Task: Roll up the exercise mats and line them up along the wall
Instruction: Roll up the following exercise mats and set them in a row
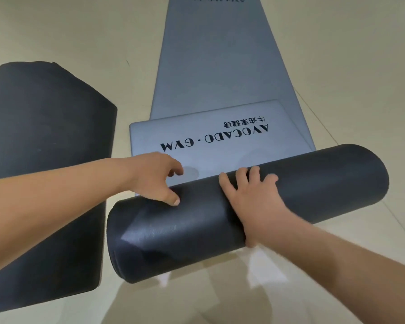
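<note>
Right hand (250, 202) flat on half-rolled mat (313, 178); left hand (157, 176), seemingly thumb only.

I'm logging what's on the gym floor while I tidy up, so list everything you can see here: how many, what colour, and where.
half-rolled mat: one, dark outside, grey-blue inside with black AVOCADO GYM print, centre foreground; its unrolled end overlaps the flat mat.
flat mat: one, grey-blue, stretching away at top centre.
rolled mat: one, dark, on the floor at the left.
floor: cream tiles, all around.
left hand: one, thumb on the roll near its left end, fingers loosely curled.
right hand: one, pressed flat on the roll's middle.
</note>
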`<state>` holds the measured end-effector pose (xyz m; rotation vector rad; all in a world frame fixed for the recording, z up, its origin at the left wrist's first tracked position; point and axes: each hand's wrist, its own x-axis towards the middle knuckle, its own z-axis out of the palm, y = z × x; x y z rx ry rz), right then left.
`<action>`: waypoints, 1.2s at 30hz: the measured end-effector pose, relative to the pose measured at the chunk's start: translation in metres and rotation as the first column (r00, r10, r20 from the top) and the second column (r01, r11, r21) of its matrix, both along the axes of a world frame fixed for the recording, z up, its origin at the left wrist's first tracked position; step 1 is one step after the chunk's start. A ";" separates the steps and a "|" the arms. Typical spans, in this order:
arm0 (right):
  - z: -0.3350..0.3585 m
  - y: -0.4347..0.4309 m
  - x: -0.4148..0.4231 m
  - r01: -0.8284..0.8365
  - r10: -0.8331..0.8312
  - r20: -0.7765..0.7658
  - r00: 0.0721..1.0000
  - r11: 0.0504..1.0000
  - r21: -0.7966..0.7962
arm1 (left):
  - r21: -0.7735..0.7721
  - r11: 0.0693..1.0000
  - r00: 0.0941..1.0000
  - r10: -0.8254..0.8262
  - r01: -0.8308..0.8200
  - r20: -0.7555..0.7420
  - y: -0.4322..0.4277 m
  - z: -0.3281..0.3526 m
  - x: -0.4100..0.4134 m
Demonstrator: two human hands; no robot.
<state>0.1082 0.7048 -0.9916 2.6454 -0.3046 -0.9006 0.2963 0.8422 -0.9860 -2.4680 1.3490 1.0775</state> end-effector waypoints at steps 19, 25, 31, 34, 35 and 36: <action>-0.010 -0.019 0.021 0.027 -0.040 0.084 0.996 0.988 0.153 | 0.082 0.993 0.898 -0.110 0.083 0.427 0.016 -0.052 -0.065; -0.020 -0.033 0.043 -0.093 0.079 0.222 0.972 0.994 0.054 | -0.007 0.997 0.946 -0.075 0.081 0.315 0.007 -0.033 -0.016; -0.007 -0.041 0.042 -0.149 0.119 0.212 0.970 0.980 0.134 | -0.063 0.995 0.980 -0.059 0.072 0.190 0.007 -0.024 -0.018; 0.006 -0.043 0.023 -0.119 0.102 0.083 0.991 0.965 0.232 | -0.070 0.996 0.999 -0.048 0.048 -0.005 0.015 -0.026 -0.035; 0.011 -0.043 0.016 -0.084 0.081 0.022 0.996 0.954 0.286 | -0.043 0.999 0.994 -0.023 0.018 -0.109 0.018 -0.027 -0.039; 0.015 -0.044 0.011 -0.037 0.052 -0.035 0.998 0.936 0.349 | -0.001 1.000 0.976 0.014 -0.015 -0.219 0.021 -0.030 -0.042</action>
